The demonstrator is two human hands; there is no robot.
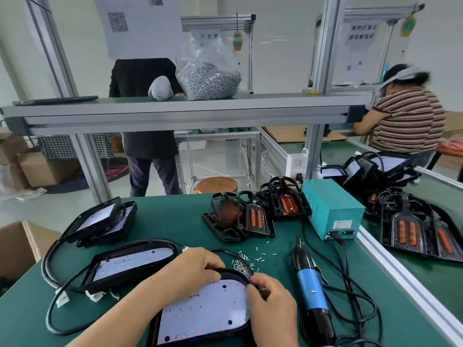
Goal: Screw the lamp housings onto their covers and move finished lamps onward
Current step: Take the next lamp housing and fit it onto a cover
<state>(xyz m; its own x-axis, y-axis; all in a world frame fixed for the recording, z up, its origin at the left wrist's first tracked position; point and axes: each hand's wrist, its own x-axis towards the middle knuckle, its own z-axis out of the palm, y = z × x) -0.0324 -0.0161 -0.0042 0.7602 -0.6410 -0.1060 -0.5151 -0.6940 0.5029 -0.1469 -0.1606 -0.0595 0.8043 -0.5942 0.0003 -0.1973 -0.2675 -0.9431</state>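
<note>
Now: your left hand curls over the far rim of the lamp housing, which lies board side up, near edge of the green table. Your right hand pinches its right rim. Loose screws lie just beyond; the electric screwdriver rests to the right.

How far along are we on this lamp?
Done: possibly the lamps piled past the rail, though I cannot confirm. In hand: the left hand grips the front housing by its rim, and the right hand pinches it beside the loose screws. Left: the screwdriver lies untouched; more housings wait left, covers behind.
</note>
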